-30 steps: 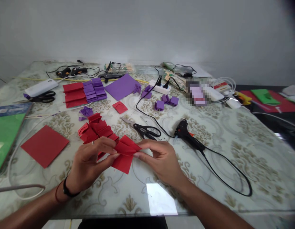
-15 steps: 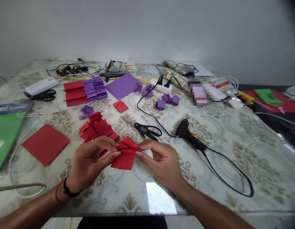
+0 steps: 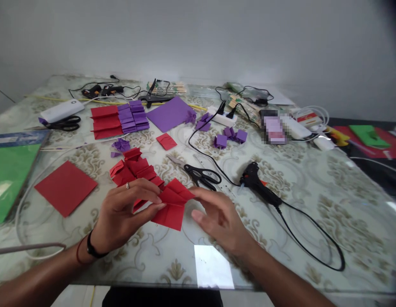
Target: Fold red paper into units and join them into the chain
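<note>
My left hand [image 3: 126, 213] pinches the left side of a creased red paper piece [image 3: 170, 215] between thumb and fingertips, above the table's near middle. My right hand [image 3: 222, 217] is at the paper's right edge; its index finger touches the upper right corner while the thumb stands apart from it, so the hand is open. Just behind the left hand lies a pile of folded red paper pieces [image 3: 134, 166], partly hidden by the fingers. Black-handled scissors [image 3: 201, 175] lie beyond the right hand.
A black glue gun [image 3: 260, 183] with a looped cord lies at right. A flat red square [image 3: 66, 187] and a green paper pack [image 3: 9, 179] are at left. Purple folded pieces [image 3: 220, 141], a purple sheet [image 3: 169, 115] and a white power strip [image 3: 222, 116] sit farther back.
My right thumb has come off the red paper, and the gap between thumb and index finger has widened. The paper's upper flap has opened out a little. My left hand keeps its pinch.
</note>
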A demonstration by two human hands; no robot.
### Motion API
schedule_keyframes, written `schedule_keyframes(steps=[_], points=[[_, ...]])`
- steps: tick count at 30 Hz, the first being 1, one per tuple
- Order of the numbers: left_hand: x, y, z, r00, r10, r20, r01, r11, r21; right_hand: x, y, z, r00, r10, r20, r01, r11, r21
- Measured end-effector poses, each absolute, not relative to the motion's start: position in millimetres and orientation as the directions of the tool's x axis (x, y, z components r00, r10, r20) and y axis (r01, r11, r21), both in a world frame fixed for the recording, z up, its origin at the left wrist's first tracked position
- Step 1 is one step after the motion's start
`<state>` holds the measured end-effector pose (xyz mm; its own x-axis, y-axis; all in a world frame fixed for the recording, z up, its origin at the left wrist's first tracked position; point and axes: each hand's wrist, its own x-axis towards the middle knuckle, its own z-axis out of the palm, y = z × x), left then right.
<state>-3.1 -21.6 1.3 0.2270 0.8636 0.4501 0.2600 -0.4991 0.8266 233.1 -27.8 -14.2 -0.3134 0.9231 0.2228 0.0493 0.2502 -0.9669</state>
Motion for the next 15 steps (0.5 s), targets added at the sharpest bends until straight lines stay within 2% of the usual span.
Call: schedule_keyframes(steps=[8,12,15], points=[[0,-21,-5,0.344,0.807,0.481,0.279,-0.577,0.768,231,-25,-8,-0.348,0.913,0.212,0.211,0.297,-0.931],[-2,-23,-12,0.288,0.865,0.412,0.202,-0.475,0.856,229,-25,-9,-0.319,0.925,0.205,0.267,0.296,-0.917],[-3,-21,-12,0.277,0.895,0.348,0.256,-0.418,0.872,227,-26,-10,-0.280,0.937,0.209,0.303,0.293,-0.907]])
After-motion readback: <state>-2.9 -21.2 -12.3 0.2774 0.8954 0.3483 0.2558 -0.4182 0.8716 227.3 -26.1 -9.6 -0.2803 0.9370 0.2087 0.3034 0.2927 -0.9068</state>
